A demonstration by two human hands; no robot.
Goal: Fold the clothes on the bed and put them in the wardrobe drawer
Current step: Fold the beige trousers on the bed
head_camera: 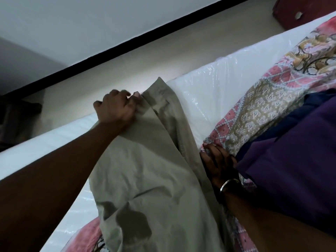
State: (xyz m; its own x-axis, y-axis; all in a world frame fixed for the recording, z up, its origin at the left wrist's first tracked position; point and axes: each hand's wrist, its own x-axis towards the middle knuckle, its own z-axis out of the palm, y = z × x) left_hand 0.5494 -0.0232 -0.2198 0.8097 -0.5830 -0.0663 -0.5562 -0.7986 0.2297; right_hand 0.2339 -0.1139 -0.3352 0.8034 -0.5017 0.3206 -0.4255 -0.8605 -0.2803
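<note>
A grey-green garment point(145, 179) lies spread lengthwise across the bed point(209, 99), running from the near edge toward the far edge. The right hand point(218, 164), a metal bangle point(229, 184) at its wrist, rests beside the garment's right side with fingers relaxed, touching the patterned bedsheet point(263, 110). A purple cloth point(294, 170) lies just right of it. At the far edge, the left hand point(116, 108) grips the garment's end, fingers curled round the fabric.

Matt cloth trousers point(151, 170), glossy plastic-wrapped mattress point(209, 99)
</note>
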